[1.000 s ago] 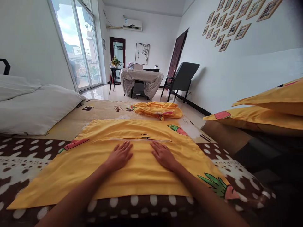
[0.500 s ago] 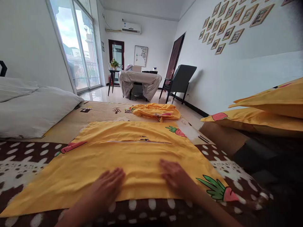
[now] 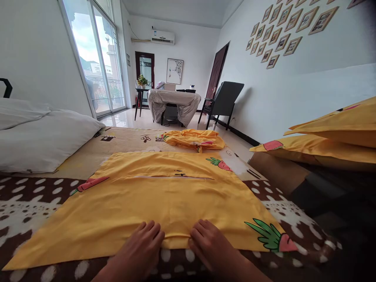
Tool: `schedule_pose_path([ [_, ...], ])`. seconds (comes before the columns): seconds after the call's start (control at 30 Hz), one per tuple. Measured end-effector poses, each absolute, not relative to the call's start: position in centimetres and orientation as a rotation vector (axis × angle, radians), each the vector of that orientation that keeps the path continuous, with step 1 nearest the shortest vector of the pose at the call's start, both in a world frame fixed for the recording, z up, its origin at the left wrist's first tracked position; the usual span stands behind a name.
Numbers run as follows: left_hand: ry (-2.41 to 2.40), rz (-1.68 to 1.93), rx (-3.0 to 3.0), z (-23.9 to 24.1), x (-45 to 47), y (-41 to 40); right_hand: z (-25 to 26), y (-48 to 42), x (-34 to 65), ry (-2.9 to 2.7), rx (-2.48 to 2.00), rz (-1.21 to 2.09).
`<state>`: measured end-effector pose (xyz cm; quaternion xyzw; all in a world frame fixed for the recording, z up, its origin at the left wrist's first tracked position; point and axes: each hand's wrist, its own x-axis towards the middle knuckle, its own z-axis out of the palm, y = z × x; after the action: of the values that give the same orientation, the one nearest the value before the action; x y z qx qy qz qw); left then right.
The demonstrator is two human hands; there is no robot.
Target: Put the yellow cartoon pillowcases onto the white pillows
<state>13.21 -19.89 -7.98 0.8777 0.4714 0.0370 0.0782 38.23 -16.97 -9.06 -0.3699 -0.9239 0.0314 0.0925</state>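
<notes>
A yellow pillowcase with carrot prints [image 3: 164,196] lies spread flat on the brown dotted bedcover [image 3: 29,196]. My left hand [image 3: 141,244] and my right hand [image 3: 207,244] sit side by side at the middle of its near hem. Their fingers are bent over the hem and the thumbs are hidden beneath. A small ridge of cloth is pushed up between the two hands. The pillowcase's opening runs across its far third as a pale line.
A white pillow [image 3: 44,137] lies at the left. Two pillows in yellow cases [image 3: 323,141] are stacked at the right. A crumpled yellow case [image 3: 194,139] lies at the bed's far end. Beyond it stand a covered table [image 3: 173,103] and a dark chair [image 3: 225,98].
Both hands slid back across the pillowcase from near its opening to the near hem and came closer together. Their flat fingers have curled over the hem.
</notes>
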Motion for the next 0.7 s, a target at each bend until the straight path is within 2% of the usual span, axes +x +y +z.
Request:
schedule_pose_path([
  [0.13,1.182,0.064,2.571,-5.1,13.3,-17.7,-6.9,-14.7,36.8,-2.77,-1.176,0.294],
  [0.23,0.829,-0.046,2.384,-2.3,13.8,-12.6,-6.2,-10.9,34.0,-2.684,-1.287,0.284],
  [0.27,0.877,-0.026,2.366,-1.8,14.1,-10.6,-6.4,-9.5,32.8,-2.635,-1.324,0.265],
  [0.33,1.371,0.259,2.489,-2.1,14.7,-6.8,-7.3,-6.8,31.0,-2.522,-1.386,0.223],
  [0.43,1.651,0.445,2.516,-5.4,13.6,-3.4,-9.2,-3.7,30.7,-2.538,-1.368,0.261],
  [0.53,1.755,0.47,2.58,-9.5,8.2,-2.0,-10.6,-2.2,35.1,-2.606,-1.355,0.315],
  [0.6,2.077,0.486,2.459,-11.3,2.8,-1.7,-11.2,-1.9,40.1,-2.596,-1.42,0.28],
  [0.7,2.29,0.216,2.233,-12.1,-5.0,-1.8,-11.0,-1.9,48.0,-2.518,-1.601,0.136],
])
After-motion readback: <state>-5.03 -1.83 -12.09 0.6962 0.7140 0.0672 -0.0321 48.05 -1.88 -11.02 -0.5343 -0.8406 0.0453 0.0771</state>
